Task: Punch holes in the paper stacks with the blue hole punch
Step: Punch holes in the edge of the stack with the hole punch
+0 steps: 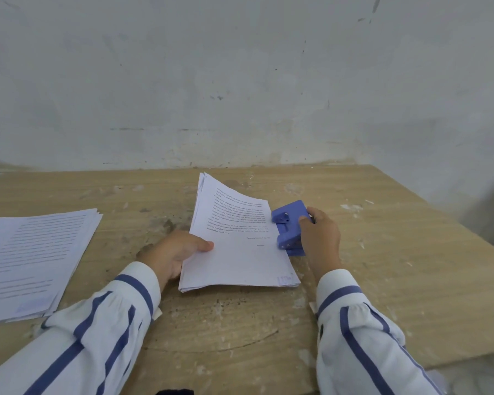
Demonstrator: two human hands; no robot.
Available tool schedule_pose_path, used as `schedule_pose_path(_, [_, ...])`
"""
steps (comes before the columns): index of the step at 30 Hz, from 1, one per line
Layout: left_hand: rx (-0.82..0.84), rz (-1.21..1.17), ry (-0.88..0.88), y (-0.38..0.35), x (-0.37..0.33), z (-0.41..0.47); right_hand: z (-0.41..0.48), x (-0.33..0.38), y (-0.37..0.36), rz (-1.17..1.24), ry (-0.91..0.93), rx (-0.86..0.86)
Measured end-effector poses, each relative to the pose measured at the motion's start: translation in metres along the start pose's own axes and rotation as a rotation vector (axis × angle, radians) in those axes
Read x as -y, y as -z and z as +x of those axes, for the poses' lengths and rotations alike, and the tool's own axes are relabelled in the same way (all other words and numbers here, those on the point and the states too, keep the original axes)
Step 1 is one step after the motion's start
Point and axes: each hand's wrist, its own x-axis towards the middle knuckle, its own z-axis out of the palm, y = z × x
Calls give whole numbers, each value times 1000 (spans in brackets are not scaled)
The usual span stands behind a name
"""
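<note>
A stack of printed white paper (237,252) lies in the middle of the wooden table (382,252), its far end lifted off the surface. My left hand (174,252) grips the stack's left edge, thumb on top and fingers underneath. The blue hole punch (290,226) sits against the stack's right edge. My right hand (320,240) holds the punch from its right side, thumb on its top. A second paper stack (32,260) lies flat at the table's left.
A stained white wall (240,81) rises right behind the table's far edge. The table's right edge runs diagonally down toward the lower right. Bare, scuffed wood lies between the two stacks and to the right of the punch.
</note>
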Motion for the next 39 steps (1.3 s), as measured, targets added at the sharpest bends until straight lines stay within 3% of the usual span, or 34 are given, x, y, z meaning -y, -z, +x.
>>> schedule_pose_path(7, [12, -5, -6, -4, 1, -5, -5, 4, 0, 72, -53, 34])
schedule_pose_path(39, [7, 14, -22, -6, 4, -11, -7, -3, -5, 126, 33, 85])
